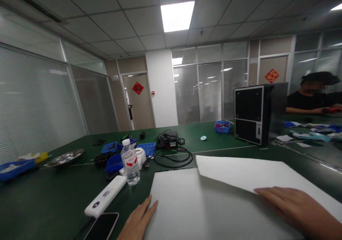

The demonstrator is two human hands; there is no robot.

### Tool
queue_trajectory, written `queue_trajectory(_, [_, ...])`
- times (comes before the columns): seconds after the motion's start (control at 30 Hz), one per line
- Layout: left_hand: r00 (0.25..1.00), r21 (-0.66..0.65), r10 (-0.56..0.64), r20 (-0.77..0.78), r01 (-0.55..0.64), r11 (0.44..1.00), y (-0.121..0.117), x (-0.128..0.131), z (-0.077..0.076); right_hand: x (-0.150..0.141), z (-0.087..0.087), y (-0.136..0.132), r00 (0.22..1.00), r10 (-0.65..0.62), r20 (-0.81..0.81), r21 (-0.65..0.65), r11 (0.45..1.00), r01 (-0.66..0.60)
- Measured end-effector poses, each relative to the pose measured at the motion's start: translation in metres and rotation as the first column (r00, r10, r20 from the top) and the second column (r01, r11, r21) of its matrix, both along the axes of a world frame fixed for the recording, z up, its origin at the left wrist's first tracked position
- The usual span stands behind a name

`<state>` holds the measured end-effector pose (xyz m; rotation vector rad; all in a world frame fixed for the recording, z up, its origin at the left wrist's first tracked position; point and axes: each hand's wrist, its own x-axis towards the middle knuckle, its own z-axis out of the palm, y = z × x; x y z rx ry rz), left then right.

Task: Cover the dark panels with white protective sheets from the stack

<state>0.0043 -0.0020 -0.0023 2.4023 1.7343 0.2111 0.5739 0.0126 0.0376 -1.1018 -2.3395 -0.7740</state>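
A large white sheet (176, 193) of paper or thin board lies in front of me. Over its right side, a second white sheet or folded flap (240, 167) is raised at a slant; I cannot tell whether the two are joined. My right hand (296, 208) holds the near edge of the raised one, with its thumb hidden. At the left edge of the flat sheet, my left hand (140, 218) rests with fingers stretched out and holds nothing. Just left of that hand lies a phone (103, 225) with a dark screen.
A white oblong device (107, 195) and a water bottle (130, 163) stand left of the sheet. Behind are blue bins (146, 149), black cables (173, 163) and a metal dish (66, 158). A black computer tower (251, 115) stands back right. Another person (310, 97) sits far right.
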Motion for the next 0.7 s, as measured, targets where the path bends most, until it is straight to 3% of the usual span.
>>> queue_trajectory(0.1, [0.999, 0.033, -0.023, -0.029, 0.024, 0.999, 0.002, -0.004, -0.005, -0.033, 0.008, -0.013, 0.978, 0.151, 0.141, -0.047, 0.988, -0.146])
queue_trajectory(0.2, [0.994, 0.047, -0.102, -0.041, 0.104, 0.993, 0.005, -0.008, -0.010, -0.041, 0.009, -0.016, 0.993, 0.099, 0.061, -0.089, 0.992, -0.093])
queue_trajectory(0.33, [0.988, 0.036, -0.140, -0.070, 0.142, 0.989, 0.007, -0.008, -0.012, -0.036, 0.006, -0.011, 1.000, 0.005, -0.018, -0.279, 0.960, -0.010])
queue_trajectory(0.43, [0.988, 0.014, -0.130, -0.083, 0.132, 0.991, 0.002, -0.001, -0.002, -0.042, 0.009, -0.014, 0.999, 0.052, -0.009, -0.321, 0.946, -0.052])
queue_trajectory(0.53, [0.989, -0.043, -0.123, -0.086, 0.119, 0.992, -0.011, 0.007, 0.018, -0.050, 0.017, -0.021, 0.981, 0.192, 0.011, -0.257, 0.949, -0.183])
queue_trajectory(0.6, [0.984, 0.006, -0.171, -0.053, 0.172, 0.985, -0.019, 0.011, 0.030, -0.052, 0.021, -0.024, 0.961, 0.275, 0.018, -0.212, 0.941, -0.265])
queue_trajectory(0.7, [0.980, 0.007, -0.192, -0.050, 0.193, 0.981, -0.020, 0.010, 0.032, -0.047, 0.023, -0.021, 0.964, 0.264, 0.035, -0.208, 0.945, -0.251])
